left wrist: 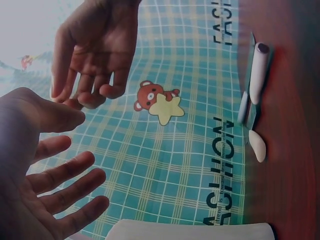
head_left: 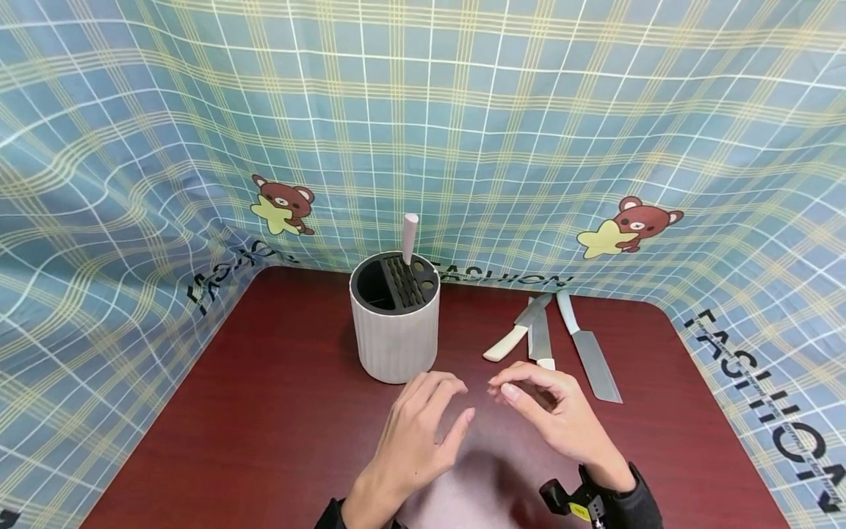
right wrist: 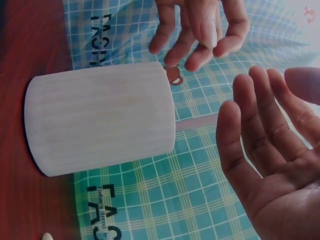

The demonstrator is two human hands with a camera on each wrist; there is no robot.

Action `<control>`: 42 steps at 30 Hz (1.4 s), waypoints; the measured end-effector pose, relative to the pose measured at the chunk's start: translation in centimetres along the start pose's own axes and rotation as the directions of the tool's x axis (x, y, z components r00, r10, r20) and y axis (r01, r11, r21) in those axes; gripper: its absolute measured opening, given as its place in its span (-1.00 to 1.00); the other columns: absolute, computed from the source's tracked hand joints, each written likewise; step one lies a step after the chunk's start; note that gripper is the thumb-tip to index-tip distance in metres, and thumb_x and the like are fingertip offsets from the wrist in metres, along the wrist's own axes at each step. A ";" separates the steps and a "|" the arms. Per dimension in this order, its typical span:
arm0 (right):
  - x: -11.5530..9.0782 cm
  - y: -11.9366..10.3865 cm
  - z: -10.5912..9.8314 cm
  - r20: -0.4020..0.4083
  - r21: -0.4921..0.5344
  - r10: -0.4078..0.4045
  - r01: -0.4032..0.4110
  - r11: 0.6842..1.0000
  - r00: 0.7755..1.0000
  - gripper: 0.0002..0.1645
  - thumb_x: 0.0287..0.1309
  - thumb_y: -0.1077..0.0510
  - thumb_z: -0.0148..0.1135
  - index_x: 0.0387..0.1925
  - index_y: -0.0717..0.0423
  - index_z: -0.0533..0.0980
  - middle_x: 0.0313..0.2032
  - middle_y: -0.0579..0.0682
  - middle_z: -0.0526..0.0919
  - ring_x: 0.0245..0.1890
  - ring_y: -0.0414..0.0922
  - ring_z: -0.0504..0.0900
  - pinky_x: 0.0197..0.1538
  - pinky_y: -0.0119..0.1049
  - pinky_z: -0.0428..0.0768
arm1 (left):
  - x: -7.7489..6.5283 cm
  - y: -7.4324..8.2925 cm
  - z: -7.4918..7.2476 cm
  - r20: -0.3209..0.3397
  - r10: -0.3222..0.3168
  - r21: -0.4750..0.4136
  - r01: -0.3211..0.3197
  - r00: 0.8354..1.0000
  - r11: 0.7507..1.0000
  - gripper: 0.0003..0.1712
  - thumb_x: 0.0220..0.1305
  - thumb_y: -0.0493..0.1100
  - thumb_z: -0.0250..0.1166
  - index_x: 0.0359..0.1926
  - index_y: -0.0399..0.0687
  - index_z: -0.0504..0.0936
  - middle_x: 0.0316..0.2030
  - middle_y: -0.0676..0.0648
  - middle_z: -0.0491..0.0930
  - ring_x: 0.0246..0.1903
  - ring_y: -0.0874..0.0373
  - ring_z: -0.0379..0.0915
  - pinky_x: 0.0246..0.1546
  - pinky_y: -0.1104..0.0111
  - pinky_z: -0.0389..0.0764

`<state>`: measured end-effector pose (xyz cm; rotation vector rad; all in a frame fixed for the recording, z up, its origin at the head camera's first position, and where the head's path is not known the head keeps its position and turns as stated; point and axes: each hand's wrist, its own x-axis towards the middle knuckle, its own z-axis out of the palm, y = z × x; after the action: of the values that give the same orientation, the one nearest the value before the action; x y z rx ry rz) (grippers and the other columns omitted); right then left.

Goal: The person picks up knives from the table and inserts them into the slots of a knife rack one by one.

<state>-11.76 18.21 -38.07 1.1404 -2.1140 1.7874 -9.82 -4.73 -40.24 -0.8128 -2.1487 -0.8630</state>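
My left hand (head_left: 418, 433) hovers over the table in front of the knife holder, fingers loosely bent, with nothing in it. To its right my right hand (head_left: 551, 411) is held up in the same relaxed way, also holding nothing; the two do not touch. The white ribbed knife holder (head_left: 396, 342) stands upright with a black slotted insert, and one pale pinkish handle (head_left: 410, 235) rises from it. Beyond my right hand lie a cream-handled knife (head_left: 507, 344), a second knife (head_left: 540, 338) crossing under it, partly hidden, and a cleaver (head_left: 598, 366) with a white handle.
A dark red table (head_left: 277, 411) carries everything. Blue-green checked cloth (head_left: 449, 132) with bears and lettering hangs behind it and along both sides. Black sleeves and a wrist camera (head_left: 575, 503) show at the lower edge.
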 end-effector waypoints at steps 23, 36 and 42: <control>4.2 1.3 -6.6 -0.259 -0.395 0.152 -0.248 0.885 0.954 -0.67 0.40 0.26 0.17 0.14 0.02 0.60 -0.02 -0.27 0.67 -0.10 -0.38 0.58 -0.16 -0.56 0.49 | -0.9 0.4 0.0 -0.023 0.025 -0.013 -0.025 0.999 1.000 -0.81 0.18 -0.19 0.40 -0.17 0.01 0.62 -0.18 0.11 0.62 -0.21 0.25 0.52 -0.16 0.42 0.50; 6.6 3.7 -11.6 -0.386 -0.498 0.163 -0.355 0.791 0.908 -0.70 0.41 0.17 0.18 0.11 0.07 0.61 -0.04 -0.11 0.68 -0.23 -0.56 0.55 -0.29 -0.62 0.48 | -1.1 0.2 -0.1 -0.015 0.007 -0.003 -0.007 1.000 1.000 -0.85 0.20 -0.18 0.39 -0.21 0.01 0.62 -0.19 0.12 0.61 -0.20 0.24 0.52 -0.14 0.39 0.50; 7.5 5.8 -13.5 -0.402 -0.579 0.203 -0.419 0.699 0.893 -0.66 0.43 0.06 0.14 0.10 0.13 0.60 -0.02 0.13 0.69 -0.16 -0.68 0.46 -0.16 -0.76 0.43 | -1.3 -0.1 -0.2 -0.025 0.000 -0.004 0.000 1.000 1.000 -0.88 0.22 -0.18 0.38 -0.23 0.01 0.62 -0.20 0.11 0.62 -0.18 0.24 0.54 -0.14 0.43 0.49</control>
<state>-25.35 26.99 -34.64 0.2961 -2.5081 1.0238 -9.07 -5.35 -41.11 -0.8000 -2.1264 -0.8735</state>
